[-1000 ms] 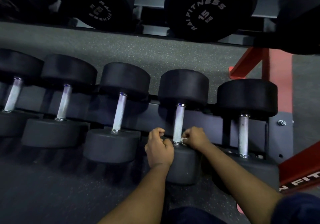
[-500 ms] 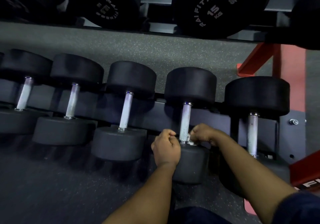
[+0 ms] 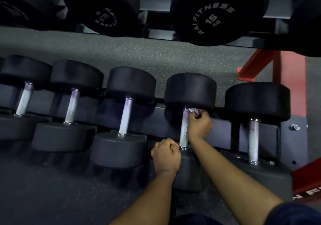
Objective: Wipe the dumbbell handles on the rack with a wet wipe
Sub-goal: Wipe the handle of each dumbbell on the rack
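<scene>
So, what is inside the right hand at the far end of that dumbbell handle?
A crumpled white wet wipe sticks out past the curled fingers of the right hand, against the far end of the handle. The rest of the wipe is covered by the fingers.

the dumbbell heads (image 3: 190,89) look like matt black rubber, smooth and dull. the handles (image 3: 183,129) are bare silver metal with a dull, unpolished finish, and the thin collars (image 3: 121,135) at their ends shine brighter. the wipe (image 3: 192,110) is white, thin and crumpled (cloth or paper, hard to tell). the rack (image 3: 224,127) is smooth dark painted metal, with red painted metal at its right edge and a shiny bolt (image 3: 294,127) there. the floor (image 3: 156,56) is grainy, speckled rubber.
</scene>
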Demonstrator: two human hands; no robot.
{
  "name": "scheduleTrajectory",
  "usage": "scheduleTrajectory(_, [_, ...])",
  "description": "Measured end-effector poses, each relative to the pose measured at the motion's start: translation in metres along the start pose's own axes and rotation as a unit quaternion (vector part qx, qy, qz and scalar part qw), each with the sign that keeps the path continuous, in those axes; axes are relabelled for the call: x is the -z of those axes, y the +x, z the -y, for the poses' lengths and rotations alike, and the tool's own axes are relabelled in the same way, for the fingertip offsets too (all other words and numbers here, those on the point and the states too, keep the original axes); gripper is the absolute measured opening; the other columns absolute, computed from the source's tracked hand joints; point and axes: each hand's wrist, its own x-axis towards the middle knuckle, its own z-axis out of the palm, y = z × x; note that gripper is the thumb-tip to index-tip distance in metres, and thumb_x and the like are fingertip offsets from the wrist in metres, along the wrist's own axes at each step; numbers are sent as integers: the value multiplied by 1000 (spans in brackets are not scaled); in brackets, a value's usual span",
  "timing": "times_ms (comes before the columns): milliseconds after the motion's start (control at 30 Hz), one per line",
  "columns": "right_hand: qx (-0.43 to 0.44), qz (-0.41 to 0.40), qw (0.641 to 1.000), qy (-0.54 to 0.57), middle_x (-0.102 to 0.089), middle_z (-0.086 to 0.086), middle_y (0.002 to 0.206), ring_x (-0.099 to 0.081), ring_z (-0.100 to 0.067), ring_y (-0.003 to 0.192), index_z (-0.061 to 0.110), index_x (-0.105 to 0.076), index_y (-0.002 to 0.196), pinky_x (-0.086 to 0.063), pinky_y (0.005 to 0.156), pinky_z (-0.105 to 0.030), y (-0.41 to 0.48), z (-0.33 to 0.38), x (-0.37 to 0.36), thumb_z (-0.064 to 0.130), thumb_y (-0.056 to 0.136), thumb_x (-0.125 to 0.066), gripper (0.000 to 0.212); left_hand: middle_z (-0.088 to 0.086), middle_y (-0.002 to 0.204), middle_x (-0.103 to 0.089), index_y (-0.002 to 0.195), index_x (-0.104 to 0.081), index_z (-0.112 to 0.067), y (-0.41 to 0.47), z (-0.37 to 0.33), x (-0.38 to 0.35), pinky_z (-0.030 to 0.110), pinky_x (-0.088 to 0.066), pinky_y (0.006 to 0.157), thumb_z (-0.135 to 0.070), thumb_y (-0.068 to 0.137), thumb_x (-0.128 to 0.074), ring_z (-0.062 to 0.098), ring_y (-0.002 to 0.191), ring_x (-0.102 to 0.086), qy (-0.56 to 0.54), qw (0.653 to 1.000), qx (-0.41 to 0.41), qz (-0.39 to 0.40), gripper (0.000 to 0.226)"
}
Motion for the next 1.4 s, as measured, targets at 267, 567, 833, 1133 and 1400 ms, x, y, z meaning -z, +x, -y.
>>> scheduleTrajectory(267, [-208,69,959,178,-66,-2,70,-61,-21,67,19,-60,67,-55,74,-39,24,-21,-21,16,77,-65,12,-5,75,-68,65,-67,-20,1,1,0,40,-45,86,-27,74,-35,22,83,-57,10,1000,-9,-2,33])
scheduleTrajectory(567, [-360,281,827,327,-62,-9,59,-59,-21,52,2,-61,75,-51,52,-21,35,-4,-11,12,92,-31,36,-5,80,-68,66,-67,-20,2,1,1,37,-40,86,-25,74,-37,21,85,-56,27,999,-7,17,31])
scheduleTrajectory(833, [-123,160,976,82,-68,-13,84,-64,-35,86,8,-66,90,-42,69,-27,13,-9,-3,16,89,-48,19,-5,79,-67,66,-67,-20,2,0,1,38,-41,88,-23,74,-38,19,84,-56,19,1000,-13,14,30])
scheduleTrajectory(1133, [521,159,709,-447,-61,-20,112,-57,-34,103,-2,-69,102,-50,87,-34,-2,-19,-12,5,82,-43,33,-4,80,-67,68,-67,-18,2,1,1,39,-43,89,-23,74,-38,19,84,-57,19,1000,-8,13,30])
scheduleTrajectory(1400, [491,232,505,-671,-60,-5,123,-33,-31,127,13,-63,118,-30,99,-38,-10,13,-26,16,97,-38,32,-5,78,-67,68,-66,-16,0,-1,3,39,-44,87,-23,74,-38,17,83,-56,10,1000,-1,12,29])
